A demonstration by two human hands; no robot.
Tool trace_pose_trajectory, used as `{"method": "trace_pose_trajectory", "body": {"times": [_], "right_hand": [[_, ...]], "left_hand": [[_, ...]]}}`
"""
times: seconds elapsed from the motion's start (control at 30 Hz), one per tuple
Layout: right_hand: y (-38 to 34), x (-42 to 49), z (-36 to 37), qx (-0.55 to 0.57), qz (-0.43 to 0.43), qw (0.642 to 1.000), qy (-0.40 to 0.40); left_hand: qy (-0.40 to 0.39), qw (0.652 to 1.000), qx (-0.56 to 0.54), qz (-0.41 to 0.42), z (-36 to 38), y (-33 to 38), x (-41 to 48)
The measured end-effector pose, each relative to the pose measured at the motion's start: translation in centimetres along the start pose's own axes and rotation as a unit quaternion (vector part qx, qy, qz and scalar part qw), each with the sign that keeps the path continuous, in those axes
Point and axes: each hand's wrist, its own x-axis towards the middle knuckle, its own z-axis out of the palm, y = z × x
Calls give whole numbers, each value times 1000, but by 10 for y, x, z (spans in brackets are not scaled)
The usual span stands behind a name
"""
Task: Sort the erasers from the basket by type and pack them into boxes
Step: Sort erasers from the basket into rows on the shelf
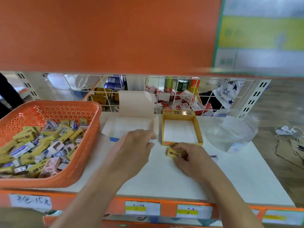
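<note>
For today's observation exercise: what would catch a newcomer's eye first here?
The orange basket at the left, heaped with yellow and white erasers, stands out most. Right of it, the right hand grips a yellow 2B eraser just in front of the empty yellow box.

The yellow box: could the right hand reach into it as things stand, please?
Probably yes: the right hand, holding a yellow eraser, sits just before the open yellow box, nothing between them.

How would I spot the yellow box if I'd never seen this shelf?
Start at the orange basket on the left of the white shelf and look right, past the white box. The yellow box stands next, before the clear jar; it alone has yellow walls and "2B" on its raised flap.
</note>
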Motion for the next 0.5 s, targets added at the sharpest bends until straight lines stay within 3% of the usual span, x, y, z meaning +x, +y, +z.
{"method": "trace_pose_trajectory", "body": {"times": [0.17,0.3,0.5], "right_hand": [[-23,6,-6,-78,27,996,-12],[-81,18,-1,-42,-71,996,47],[-191,44,29,21,-232,972,17]], "left_hand": [[62,995,44,-57,-67,-31,-21],[85,984,84,-131,-104,-76,-36],[-32,953,167,-252,-141,-152,-63]]}}
